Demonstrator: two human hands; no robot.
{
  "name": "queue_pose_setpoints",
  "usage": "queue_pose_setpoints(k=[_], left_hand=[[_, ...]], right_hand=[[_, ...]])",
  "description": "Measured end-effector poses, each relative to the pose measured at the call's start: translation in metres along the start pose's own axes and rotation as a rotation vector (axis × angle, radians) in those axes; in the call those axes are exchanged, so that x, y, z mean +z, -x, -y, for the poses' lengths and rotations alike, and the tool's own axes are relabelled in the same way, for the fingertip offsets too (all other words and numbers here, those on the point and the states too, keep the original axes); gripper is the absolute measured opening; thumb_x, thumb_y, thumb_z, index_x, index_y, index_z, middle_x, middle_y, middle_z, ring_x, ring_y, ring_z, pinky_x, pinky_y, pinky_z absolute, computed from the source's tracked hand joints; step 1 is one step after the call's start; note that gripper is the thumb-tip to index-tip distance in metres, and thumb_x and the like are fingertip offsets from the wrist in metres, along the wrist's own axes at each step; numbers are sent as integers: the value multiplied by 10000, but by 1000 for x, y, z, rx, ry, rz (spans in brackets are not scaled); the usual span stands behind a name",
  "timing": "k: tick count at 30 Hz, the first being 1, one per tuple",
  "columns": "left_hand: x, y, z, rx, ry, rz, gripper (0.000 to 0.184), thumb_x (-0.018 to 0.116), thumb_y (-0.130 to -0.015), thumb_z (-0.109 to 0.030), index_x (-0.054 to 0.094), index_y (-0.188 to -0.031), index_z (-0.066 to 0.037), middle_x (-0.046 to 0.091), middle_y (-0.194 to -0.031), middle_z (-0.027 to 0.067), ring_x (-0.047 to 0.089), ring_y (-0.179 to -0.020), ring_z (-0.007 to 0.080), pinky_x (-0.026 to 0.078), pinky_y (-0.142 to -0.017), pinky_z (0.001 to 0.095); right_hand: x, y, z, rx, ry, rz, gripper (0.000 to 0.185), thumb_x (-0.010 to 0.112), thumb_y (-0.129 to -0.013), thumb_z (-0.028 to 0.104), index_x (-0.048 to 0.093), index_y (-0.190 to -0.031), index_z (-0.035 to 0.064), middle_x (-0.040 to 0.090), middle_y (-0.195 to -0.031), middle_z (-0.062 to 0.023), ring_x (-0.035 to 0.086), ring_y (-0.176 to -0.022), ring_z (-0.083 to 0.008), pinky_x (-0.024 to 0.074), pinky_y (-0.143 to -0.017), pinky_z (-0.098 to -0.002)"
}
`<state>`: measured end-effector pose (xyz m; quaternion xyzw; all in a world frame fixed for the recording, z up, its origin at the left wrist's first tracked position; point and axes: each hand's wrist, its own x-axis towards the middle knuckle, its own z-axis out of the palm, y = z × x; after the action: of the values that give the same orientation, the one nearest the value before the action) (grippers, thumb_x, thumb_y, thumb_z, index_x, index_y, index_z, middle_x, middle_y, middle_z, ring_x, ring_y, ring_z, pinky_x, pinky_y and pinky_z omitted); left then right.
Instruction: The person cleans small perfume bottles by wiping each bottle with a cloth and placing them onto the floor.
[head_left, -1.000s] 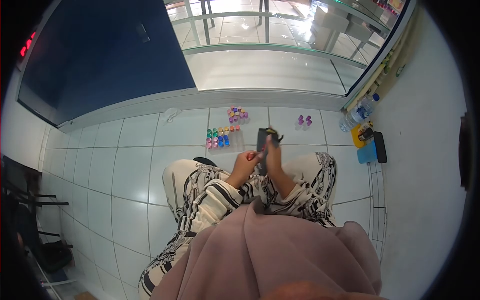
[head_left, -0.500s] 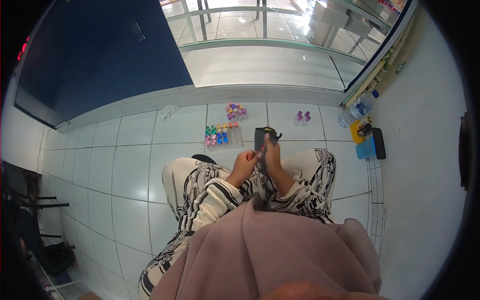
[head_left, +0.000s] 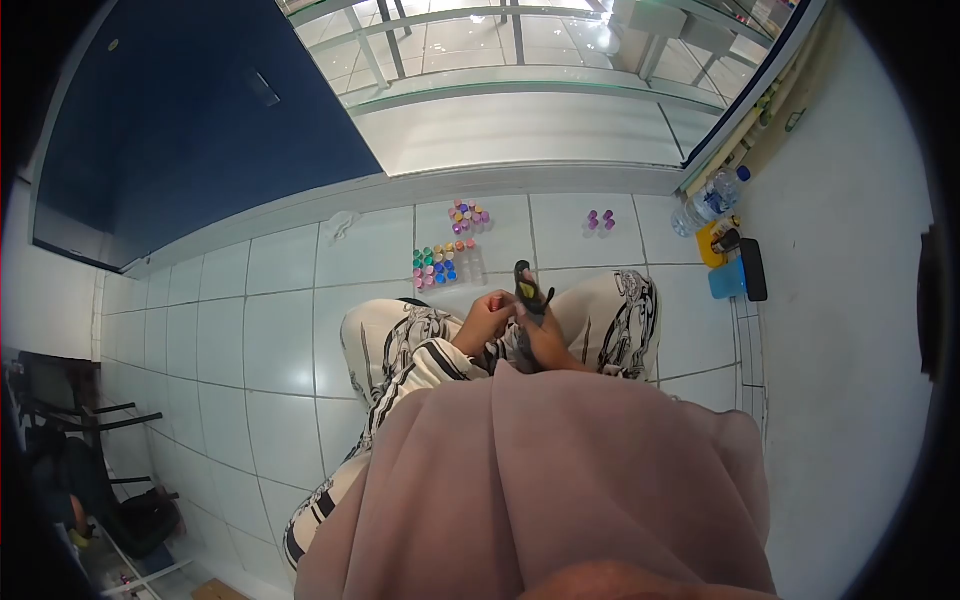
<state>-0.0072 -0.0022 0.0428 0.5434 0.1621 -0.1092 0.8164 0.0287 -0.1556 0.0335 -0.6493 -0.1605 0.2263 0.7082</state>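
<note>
My right hand (head_left: 549,345) is wrapped round a dark grey hand tool (head_left: 523,275) with a yellow patch, held upright between my knees; its exact kind is unclear. Close against its left side, my left hand (head_left: 486,323) has its fingers curled in, and whatever they pinch is too small to make out. Just beyond my hands on the tiles is a clear tray (head_left: 470,275), its left part filled with small containers (head_left: 436,266) in green, pink, blue, yellow and orange. Behind it stands a cluster of purple and orange ones (head_left: 467,216). Several purple containers (head_left: 600,221) form a separate group to the right.
A water bottle (head_left: 709,203) with a blue cap lies by the right wall, near a yellow item (head_left: 712,243), a light-blue item (head_left: 729,278) and a black object (head_left: 753,270). Crumpled white plastic (head_left: 342,224) lies left. A glass case and a dark blue panel (head_left: 200,110) stand ahead.
The tool has turned in my right hand, so its yellow patch now faces up more. My right hand has come slightly lower and closer; my left hand stays beside it. The view has shifted a little.
</note>
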Motion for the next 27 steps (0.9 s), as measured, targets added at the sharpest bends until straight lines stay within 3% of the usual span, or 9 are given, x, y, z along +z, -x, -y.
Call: queue_pose_setpoints(k=[4, 9, 11, 13, 16, 17, 20, 23, 27], left_hand=[[11, 13, -5, -94, -54, 183, 205, 728, -862, -240, 649, -917, -59, 490, -627, -65, 384, -451, 25, 258, -412, 199], [10, 10, -24, -48, 168, 32, 188, 621, -940, -219, 626, -1059, -74, 435, -587, -71, 351, -431, 31, 243, -405, 204], [8, 6, -54, 31, 261, -77, 183, 562, -973, -210, 613, -1091, -80, 411, -565, -69, 355, -423, 36, 248, -393, 207], [7, -1, -68, 139, 210, -143, 200, 522, -992, -206, 604, -1110, -67, 420, -564, -63, 360, -423, 38, 258, -393, 209], [14, 10, -103, 179, 19, -93, 255, 518, -990, -203, 598, -1167, -38, 426, -578, -58, 383, -442, 37, 292, -406, 208], [23, 18, -113, 165, -60, -126, 281, 544, -978, -209, 618, -1168, -17, 440, -594, -55, 402, -473, 29, 315, -430, 211], [37, 29, -129, 248, -333, -113, 304, 578, -964, -238, 653, -1118, 13, 479, -621, -50, 400, -502, 24, 319, -452, 219], [50, 39, -153, 241, -267, -164, 271, 600, -958, -244, 662, -1049, 4, 467, -604, -56, 397, -512, 21, 303, -450, 211], [40, 30, -164, 264, -50, -202, 190, 611, -955, -213, 595, -1036, -42, 464, -631, -56, 422, -510, 31, 313, -445, 205]], right_hand=[[-18, -19, 27, 153, -133, -82, 524, 515, -1015, 214, 337, -1490, 82, 529, -1288, -59, 496, -1125, -126, 384, -989, -266], [-5, -31, 47, 104, -150, 12, 570, 557, -996, 219, 315, -1489, 62, 551, -1131, -37, 505, -1081, -129, 390, -989, -290], [10, -33, 55, -400, 276, 75, 626, 584, -950, 136, 293, -1498, 58, 332, -1509, -157, 389, -1359, -250, 338, -1077, -335], [19, -35, 71, -460, 348, 152, 638, 569, -931, 57, 284, -1502, 58, 176, -1587, -180, 290, -1433, -298, 300, -1117, -366], [27, -52, 88, -483, 60, 102, 613, 544, -931, 0, 306, -1493, 55, 183, -1586, -164, 315, -1417, -278, 297, -1124, -375], [29, -59, 99, -499, -40, 54, 567, 503, -943, -41, 337, -1477, 53, 172, -1588, -148, 330, -1402, -240, 378, -1077, -347], [23, -65, 150, -205, -262, -17, 501, 480, -1004, 157, 350, -1479, 62, 458, -1376, -72, 508, -1126, -128, 403, -919, -240], [19, -61, 152, -192, -140, -3, 498, 504, -1001, 140, 358, -1470, 61, 508, -1226, -21, 520, -856, -57, 424, -712, -197], [40, -46, 140, -340, -79, 48, 540, 524, -974, 74, 327, -1476, 39, 467, -1332, -85, 540, -973, -116, 466, -863, -258]])
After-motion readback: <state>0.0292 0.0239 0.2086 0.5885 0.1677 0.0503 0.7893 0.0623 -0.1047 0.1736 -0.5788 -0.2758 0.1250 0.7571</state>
